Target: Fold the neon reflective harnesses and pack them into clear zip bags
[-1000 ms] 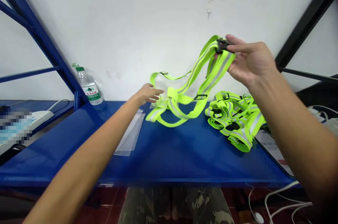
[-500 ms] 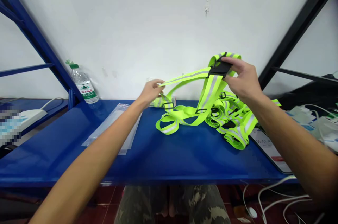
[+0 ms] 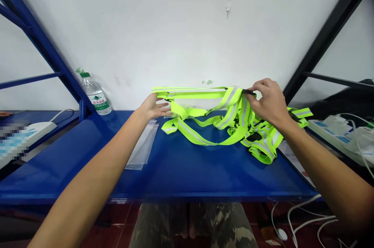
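A neon-yellow reflective strap harness (image 3: pixel 201 137) is stretched between my hands above the blue table. My right hand (image 3: pixel 267 98) pinches its black plastic piece (image 3: pixel 247 92). At the harness's left end, my left hand (image 3: pixel 154 107) has the strap loop hooked by the thumb, its other fingers spread beneath. Lower straps hang in loops down to the tabletop. More bundled neon straps (image 3: pixel 264 150) lie to the right, below my right hand. Clear plastic bags (image 3: pixel 143 146) rest on the table, partly behind my left forearm.
A water bottle (image 3: pixel 97 94) leans by the wall at the left. A phone or tablet (image 3: pixel 295 162) lies beside the bundled straps. Power strips (image 3: pixel 336 133) and white cables are at the right. Another power strip (image 3: pixel 26 137) sits far left. The blue table (image 3: pixel 198 174) meets the wall.
My left hand has moved left and its fingers have spread, pulling the upper straps taut. My right hand has lowered with the black piece, which now lies flatter.
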The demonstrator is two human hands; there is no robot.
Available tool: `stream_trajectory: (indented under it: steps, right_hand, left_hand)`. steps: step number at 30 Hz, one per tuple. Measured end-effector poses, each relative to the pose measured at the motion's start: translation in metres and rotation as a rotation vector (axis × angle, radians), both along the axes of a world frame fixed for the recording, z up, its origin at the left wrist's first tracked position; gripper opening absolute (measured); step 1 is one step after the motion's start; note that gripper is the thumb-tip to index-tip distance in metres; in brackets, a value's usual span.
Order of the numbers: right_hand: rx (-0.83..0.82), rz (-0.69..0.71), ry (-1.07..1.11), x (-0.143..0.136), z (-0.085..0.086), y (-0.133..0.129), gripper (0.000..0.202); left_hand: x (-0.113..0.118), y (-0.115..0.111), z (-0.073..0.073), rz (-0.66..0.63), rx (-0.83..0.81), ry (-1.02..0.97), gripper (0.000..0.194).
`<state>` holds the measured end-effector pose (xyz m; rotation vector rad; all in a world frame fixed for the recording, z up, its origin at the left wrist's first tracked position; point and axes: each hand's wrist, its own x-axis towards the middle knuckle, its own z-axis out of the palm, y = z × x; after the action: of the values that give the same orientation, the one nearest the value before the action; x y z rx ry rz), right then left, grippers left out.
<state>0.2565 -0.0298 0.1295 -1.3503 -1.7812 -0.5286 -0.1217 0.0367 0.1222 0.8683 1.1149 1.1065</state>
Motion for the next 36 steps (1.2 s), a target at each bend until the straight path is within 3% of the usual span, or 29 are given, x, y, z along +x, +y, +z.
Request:
stream_trajectory:
  steps: [3, 6, 8, 11, 13, 15, 19, 25, 28, 31, 34, 36]
  right_hand:
    - [-0.093, 0.109, -0.01, -0.009, -0.004, -0.007, 0.014]
    - [-0.217, 0.173, -0.17, -0.027, -0.013, -0.012, 0.017]
    - [-0.226, 0.2, -0.288, -0.04, -0.02, -0.015, 0.016]
    - [-0.152, 0.247, -0.411, -0.058, -0.028, -0.02, 0.016]
    - [-0.096, 0.262, -0.478, -0.065, -0.031, -0.023, 0.015]
    - [-0.06, 0.26, -0.533, -0.07, -0.033, -0.026, 0.014]
    - [-0.03, 0.275, -0.562, -0.078, -0.039, -0.03, 0.017]
    - [-0.065, 0.358, -0.435, -0.085, -0.042, -0.03, 0.011]
    - [-0.16, 0.495, -0.295, -0.084, -0.037, -0.028, 0.014]
    - [-0.358, 0.559, -0.194, -0.081, -0.031, -0.025, 0.023]
    - [-0.53, 0.535, -0.205, -0.08, -0.027, -0.024, 0.025]
    - [-0.56, 0.531, -0.234, -0.08, -0.026, -0.024, 0.027]
  left_hand:
    - [0.008, -0.008, -0.001, -0.189, 0.059, 0.311, 0.046]
    - [0.034, -0.03, 0.005, -0.17, 0.384, 0.772, 0.071]
    - [0.059, -0.048, 0.013, -0.214, 0.7, 0.813, 0.072]
    - [0.089, -0.066, 0.021, -0.485, 0.925, 0.803, 0.054]
    - [0.098, -0.068, 0.023, -0.62, 0.945, 0.843, 0.04]
    - [0.099, -0.064, 0.021, -0.642, 0.93, 0.877, 0.037]
    - [0.095, -0.056, 0.013, -0.606, 0.944, 0.963, 0.062]
    - [0.097, -0.06, 0.004, -0.541, 1.015, 1.04, 0.073]
    - [0.096, -0.063, 0.001, -0.514, 1.023, 1.02, 0.076]
    - [0.095, -0.066, -0.002, -0.539, 1.052, 1.031, 0.078]
    - [0.097, -0.072, -0.005, -0.555, 1.133, 1.109, 0.063]
    - [0.099, -0.074, -0.008, -0.547, 1.18, 1.166, 0.051]
